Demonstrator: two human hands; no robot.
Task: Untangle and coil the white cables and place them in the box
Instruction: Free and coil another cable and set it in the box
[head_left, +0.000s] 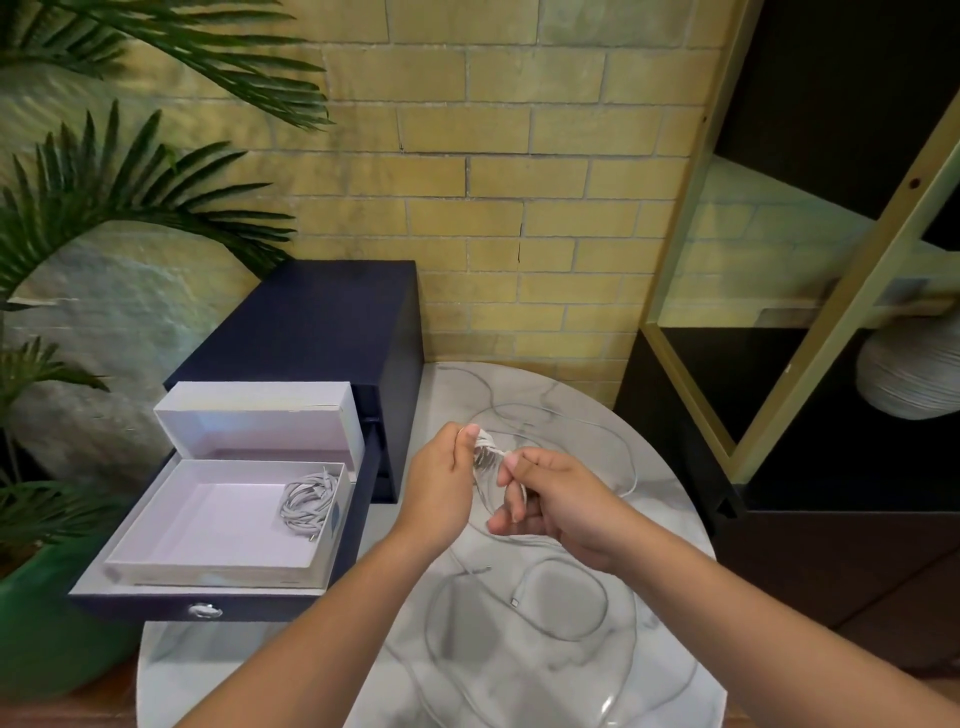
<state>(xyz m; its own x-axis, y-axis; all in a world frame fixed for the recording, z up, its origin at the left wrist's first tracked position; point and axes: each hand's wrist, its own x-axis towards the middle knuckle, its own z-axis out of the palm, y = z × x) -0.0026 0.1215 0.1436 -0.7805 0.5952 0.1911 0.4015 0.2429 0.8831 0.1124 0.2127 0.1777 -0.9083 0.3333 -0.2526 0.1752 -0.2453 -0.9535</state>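
Midair, white cable bundle (485, 451) between left hand (441, 483) and right hand (558, 501) fingers (513, 464).

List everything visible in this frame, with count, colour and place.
Table: one, round, white-grey marble, centre.
Drawer cabinet: one, navy, left of the table.
Box: one, white, open, in the pulled-out drawer.
Lid: one, white, standing behind the box.
Coiled cable: one bundle, white, in the box's right part.
Half-coiled cable: one, white, between both hands above the table.
Loose cable: white loops, count unclear, on the table.
Palm: one, green, far left, in a green pot.
Shelf unit: one, black with gold frame, right.
Vase: one, ribbed, pale, in the shelf unit.
Left hand: grips the half-coiled cable.
Right hand: pinches the same cable.
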